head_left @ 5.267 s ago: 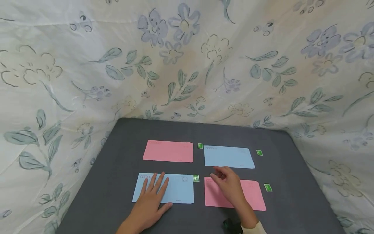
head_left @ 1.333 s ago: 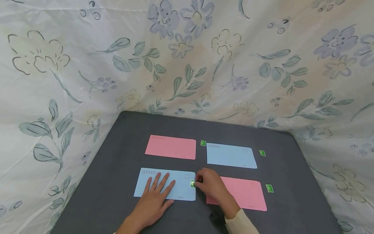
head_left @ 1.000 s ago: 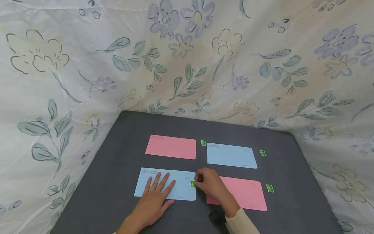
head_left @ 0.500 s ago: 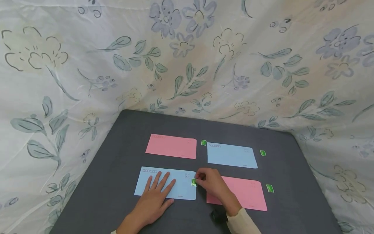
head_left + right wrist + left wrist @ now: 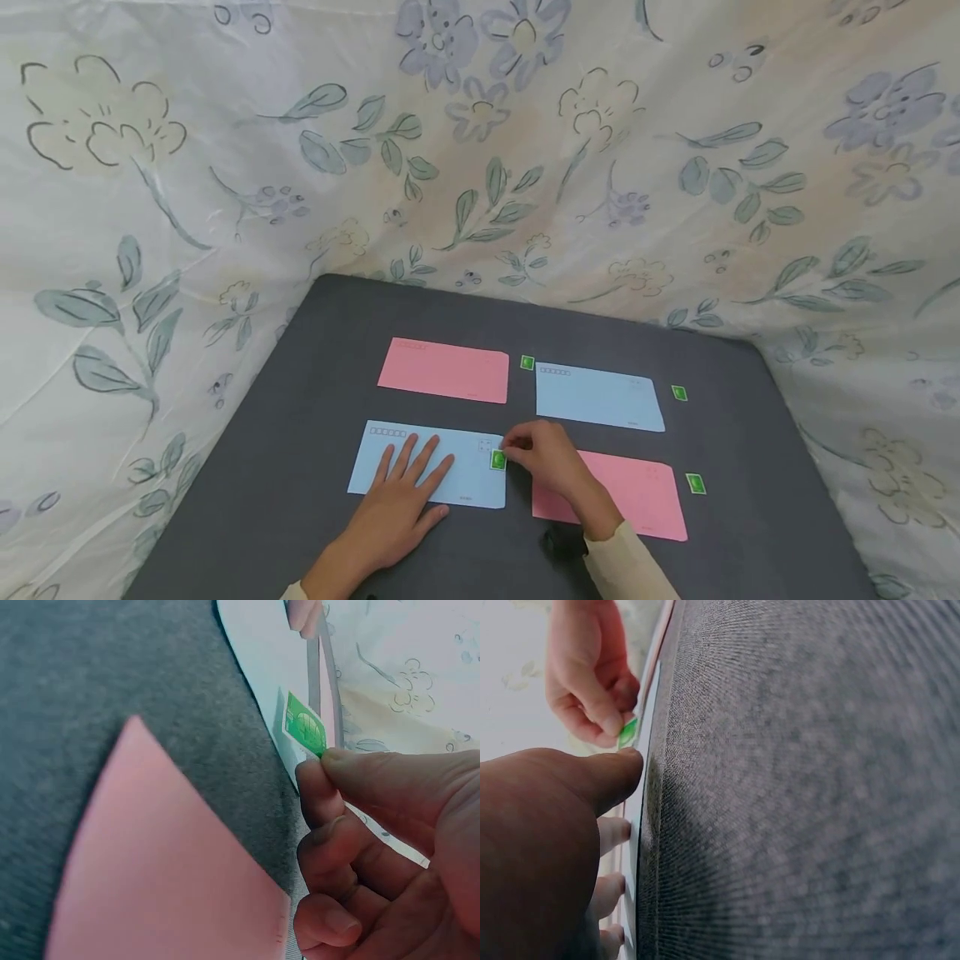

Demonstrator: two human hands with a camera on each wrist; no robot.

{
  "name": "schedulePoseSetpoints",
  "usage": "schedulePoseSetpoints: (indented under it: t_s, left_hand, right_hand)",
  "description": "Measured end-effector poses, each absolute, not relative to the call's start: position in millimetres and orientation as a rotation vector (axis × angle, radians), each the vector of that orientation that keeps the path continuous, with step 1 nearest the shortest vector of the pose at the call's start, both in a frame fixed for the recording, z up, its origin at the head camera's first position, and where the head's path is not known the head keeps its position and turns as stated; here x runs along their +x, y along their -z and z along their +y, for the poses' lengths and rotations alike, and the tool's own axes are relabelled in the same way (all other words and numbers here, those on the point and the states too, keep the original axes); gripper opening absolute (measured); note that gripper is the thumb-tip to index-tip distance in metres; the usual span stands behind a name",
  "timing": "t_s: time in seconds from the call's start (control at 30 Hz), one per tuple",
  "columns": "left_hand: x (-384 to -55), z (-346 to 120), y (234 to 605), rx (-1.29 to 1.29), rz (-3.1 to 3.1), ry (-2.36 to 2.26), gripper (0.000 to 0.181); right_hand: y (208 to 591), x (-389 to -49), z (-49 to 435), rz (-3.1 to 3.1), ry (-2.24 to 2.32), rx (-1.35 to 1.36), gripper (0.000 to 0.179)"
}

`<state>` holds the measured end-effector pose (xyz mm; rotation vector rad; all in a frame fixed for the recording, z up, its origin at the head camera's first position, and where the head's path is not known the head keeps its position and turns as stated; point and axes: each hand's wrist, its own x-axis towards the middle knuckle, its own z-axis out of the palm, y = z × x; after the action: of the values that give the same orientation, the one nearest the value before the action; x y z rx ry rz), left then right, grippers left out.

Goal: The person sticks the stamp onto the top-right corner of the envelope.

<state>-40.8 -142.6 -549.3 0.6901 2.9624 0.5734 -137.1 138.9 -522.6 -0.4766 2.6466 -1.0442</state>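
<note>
Thumb and fingertips of my right hand (image 5: 553, 460) pinch a small green stamp (image 5: 498, 460) by its edge. In the head view it appears over the right end of the near blue envelope (image 5: 468, 483), just below the printed squares in the corner. The right wrist view shows the stamp (image 5: 304, 724) tilted, held at one corner, its face visible. My left hand (image 5: 397, 504) lies flat on that envelope with fingers spread, the thumb near its lower edge. The near pink envelope (image 5: 630, 492) lies partly under my right forearm.
A far pink envelope (image 5: 444, 371) and a far blue envelope (image 5: 600, 398) lie behind on the dark grey table (image 5: 292, 433). Other green stamps sit near them: one stamp (image 5: 527, 362) between the two, another stamp (image 5: 679, 393) and a third stamp (image 5: 696, 484) at right. Floral cloth (image 5: 450, 167) surrounds the table.
The stamp beside the near blue envelope has been picked up by my right hand and brought left over its right end, lately shifting slightly upward. My left hand stays on the envelope.
</note>
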Motion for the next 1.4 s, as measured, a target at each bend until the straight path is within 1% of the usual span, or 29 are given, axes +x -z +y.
schedulePoseSetpoints:
  t_s: [0.33, 0.7, 1.4]
  left_hand:
    - [-43, -144, 551, 0.691, 2.947, -0.592, 0.068]
    - [-43, -143, 550, 0.685, 2.945, -0.597, 0.067]
    - [-41, -130, 541, 0.694, 3.010, -0.517, 0.064]
  right_hand:
    - [519, -150, 138, 2.581, 1.142, -0.509, 0.007]
    - [518, -161, 126, 2.569, 1.166, -0.532, 0.005]
    - [519, -165, 110, 2.563, 1.149, -0.539, 0.004]
